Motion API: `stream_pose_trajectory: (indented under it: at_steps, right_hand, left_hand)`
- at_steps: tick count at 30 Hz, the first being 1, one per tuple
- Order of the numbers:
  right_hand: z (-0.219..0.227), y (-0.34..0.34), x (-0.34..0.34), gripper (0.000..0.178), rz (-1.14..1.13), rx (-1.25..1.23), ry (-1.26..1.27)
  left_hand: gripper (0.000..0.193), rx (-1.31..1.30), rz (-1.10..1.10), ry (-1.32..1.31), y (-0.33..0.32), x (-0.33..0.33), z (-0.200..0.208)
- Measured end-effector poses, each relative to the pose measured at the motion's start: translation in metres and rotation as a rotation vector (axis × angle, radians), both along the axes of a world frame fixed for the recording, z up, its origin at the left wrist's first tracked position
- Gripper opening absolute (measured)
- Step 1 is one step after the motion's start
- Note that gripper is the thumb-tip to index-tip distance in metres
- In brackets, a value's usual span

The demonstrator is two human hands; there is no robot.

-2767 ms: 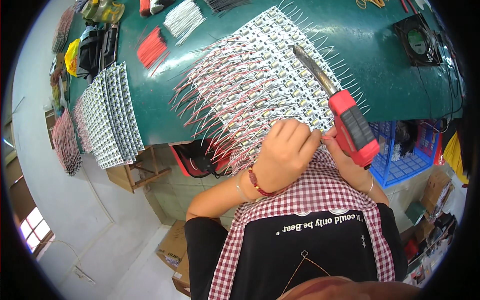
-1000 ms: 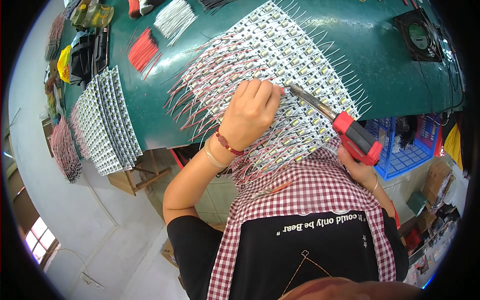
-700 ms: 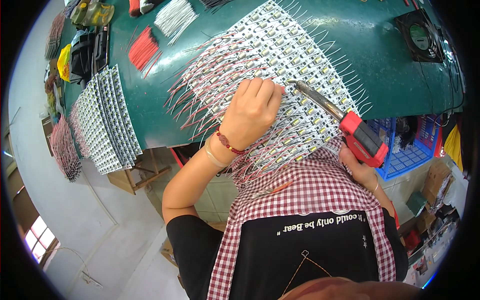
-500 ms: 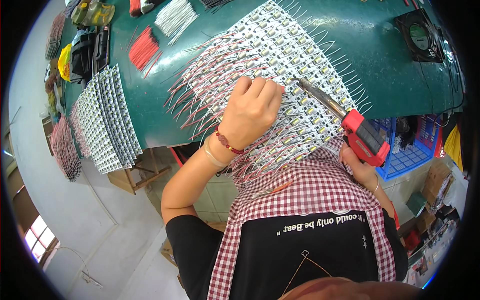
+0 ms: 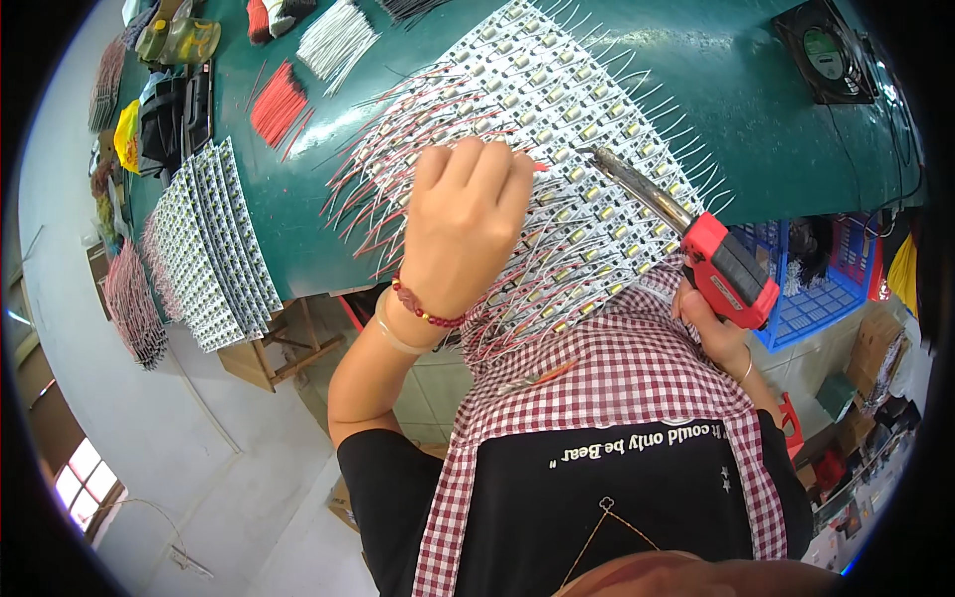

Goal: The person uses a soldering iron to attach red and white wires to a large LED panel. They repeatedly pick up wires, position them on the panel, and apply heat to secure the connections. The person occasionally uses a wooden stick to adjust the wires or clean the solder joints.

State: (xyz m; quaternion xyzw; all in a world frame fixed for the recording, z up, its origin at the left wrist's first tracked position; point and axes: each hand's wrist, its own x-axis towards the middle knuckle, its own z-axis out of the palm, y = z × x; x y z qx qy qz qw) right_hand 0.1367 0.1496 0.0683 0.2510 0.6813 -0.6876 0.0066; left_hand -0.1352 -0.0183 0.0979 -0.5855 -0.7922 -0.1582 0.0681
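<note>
- a red-and-white checked apron (image 5: 607,388) meets the near end of the led panel (image 5: 532,90), a white sheet of many small boards bristling with thin wires.
- the led panel lies on the green surface (image 5: 776,169), its near end reaching past the edge.
- at the panel's near right side, the right hand (image 5: 704,310) has its grip wrapped around the handle of a red-and-black soldering gun (image 5: 731,267); the fingers are mostly hidden.
- the gun's dark tip is over the panel's middle; whether it touches, i cannot tell.
- over the panel's left half, the left hand (image 5: 466,214) has its grip curled closed, red wires (image 5: 540,167) poking out at the fingertips.
- right of the panel, below the surface, stands a blue crate (image 5: 808,316).
- well left of the panel is a stack of similar sheets (image 5: 214,249).
- beyond the panel's left side lie a red wire bundle (image 5: 279,104) and, farther, a white wire bundle (image 5: 338,45).
- to the panel's far right stands a black fan (image 5: 826,52).
</note>
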Motion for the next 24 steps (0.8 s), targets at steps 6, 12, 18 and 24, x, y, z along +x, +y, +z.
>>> stream_pose_trajectory:
  at_steps: [6, 12, 18, 24]
  right_hand:
    - [0.005, 0.001, 0.004, 0.017, 0.050, 0.052, -0.022]
    - [0.002, -0.002, 0.008, 0.012, 0.064, 0.145, -0.036]
    - [-0.002, 0.004, 0.012, 0.011, 0.124, 0.190, -0.013]
    - [-0.002, 0.002, 0.009, 0.010, 0.157, 0.218, -0.056]
  left_hand:
    - [0.009, -0.021, -0.064, -0.142, -0.002, 0.019, -0.022]
    - [0.020, 0.060, -0.073, -0.132, -0.001, 0.021, -0.032]
    - [0.021, 0.047, -0.096, -0.112, 0.001, 0.021, -0.030]
    - [0.020, 0.021, -0.127, -0.098, 0.000, 0.021, -0.027]
